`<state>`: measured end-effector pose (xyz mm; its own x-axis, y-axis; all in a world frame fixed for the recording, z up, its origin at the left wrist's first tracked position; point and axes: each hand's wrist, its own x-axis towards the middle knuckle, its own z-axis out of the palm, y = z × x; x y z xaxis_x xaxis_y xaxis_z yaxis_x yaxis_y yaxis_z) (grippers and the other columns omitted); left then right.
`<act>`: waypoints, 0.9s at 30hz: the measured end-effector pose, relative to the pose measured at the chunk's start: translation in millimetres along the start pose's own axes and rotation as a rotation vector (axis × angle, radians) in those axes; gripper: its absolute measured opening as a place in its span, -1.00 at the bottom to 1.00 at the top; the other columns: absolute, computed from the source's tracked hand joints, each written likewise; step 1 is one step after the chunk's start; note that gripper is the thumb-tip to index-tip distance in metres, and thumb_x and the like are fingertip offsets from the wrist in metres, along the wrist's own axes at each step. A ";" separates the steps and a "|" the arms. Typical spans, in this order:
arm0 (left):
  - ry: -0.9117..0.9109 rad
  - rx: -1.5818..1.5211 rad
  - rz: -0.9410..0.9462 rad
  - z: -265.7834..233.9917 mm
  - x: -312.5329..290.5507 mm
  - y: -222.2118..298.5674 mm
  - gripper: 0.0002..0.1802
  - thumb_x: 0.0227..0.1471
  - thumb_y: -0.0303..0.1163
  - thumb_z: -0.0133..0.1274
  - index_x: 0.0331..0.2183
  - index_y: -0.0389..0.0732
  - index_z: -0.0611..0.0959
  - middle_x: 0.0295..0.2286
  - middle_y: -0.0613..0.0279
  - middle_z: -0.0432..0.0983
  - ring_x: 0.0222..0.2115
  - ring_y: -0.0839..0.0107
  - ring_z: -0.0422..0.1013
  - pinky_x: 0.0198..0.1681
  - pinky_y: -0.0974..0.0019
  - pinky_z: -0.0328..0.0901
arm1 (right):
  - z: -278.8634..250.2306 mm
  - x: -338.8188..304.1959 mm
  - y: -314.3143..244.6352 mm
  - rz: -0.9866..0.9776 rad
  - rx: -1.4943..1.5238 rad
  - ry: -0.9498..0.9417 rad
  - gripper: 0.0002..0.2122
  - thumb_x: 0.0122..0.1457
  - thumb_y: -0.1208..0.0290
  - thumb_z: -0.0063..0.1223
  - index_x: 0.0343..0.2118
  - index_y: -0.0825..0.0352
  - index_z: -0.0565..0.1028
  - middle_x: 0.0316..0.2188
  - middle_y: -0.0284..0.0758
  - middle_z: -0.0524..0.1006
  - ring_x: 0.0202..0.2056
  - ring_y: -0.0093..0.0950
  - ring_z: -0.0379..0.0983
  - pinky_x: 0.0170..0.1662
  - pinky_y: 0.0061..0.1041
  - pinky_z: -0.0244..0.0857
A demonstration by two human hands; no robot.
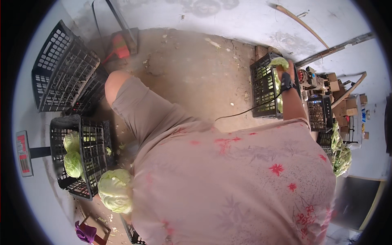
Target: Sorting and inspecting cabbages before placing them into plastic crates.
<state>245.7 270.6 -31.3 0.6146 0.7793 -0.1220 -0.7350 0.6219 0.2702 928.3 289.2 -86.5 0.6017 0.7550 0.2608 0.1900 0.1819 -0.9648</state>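
Cabbage (116, 191): at left hand (97, 197), mostly hidden; grip cannot be told.
Leaf (279, 62): at right hand (290, 68); finger closure unclear.
Black crate (261, 87): just beside right hand.

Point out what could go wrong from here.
The cable at the right hand's wrist crosses the crate of leaves and might snag on its lattice. The large cabbage beside the crate of cabbages could drop; its support is mostly hidden.

pale pinkish shirt (228, 175), red flowers (276, 169), grey-brown shorts (143, 106), black wrist device (286, 81)
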 end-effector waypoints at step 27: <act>0.852 0.023 1.164 62.3 -410.7 -64.4 -0.42 0.27 0.01 -0.27 0.10 -0.22 0.42 0.02 0.01 0.43 0.03 0.13 0.37 0.16 0.08 0.23 | 546.4 -520.3 -330.3 -0.205 0.670 -2.466 -0.60 0.19 0.45 0.02 0.10 0.38 0.35 0.05 -0.26 0.41 0.06 -0.50 0.35 0.12 -0.48 0.22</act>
<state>58.4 -94.3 60.9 -0.6802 0.6465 -0.3455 -0.6806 -0.3820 0.6251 128.6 180.6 77.9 -0.9026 -0.3223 0.2854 -0.3081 0.0205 -0.9511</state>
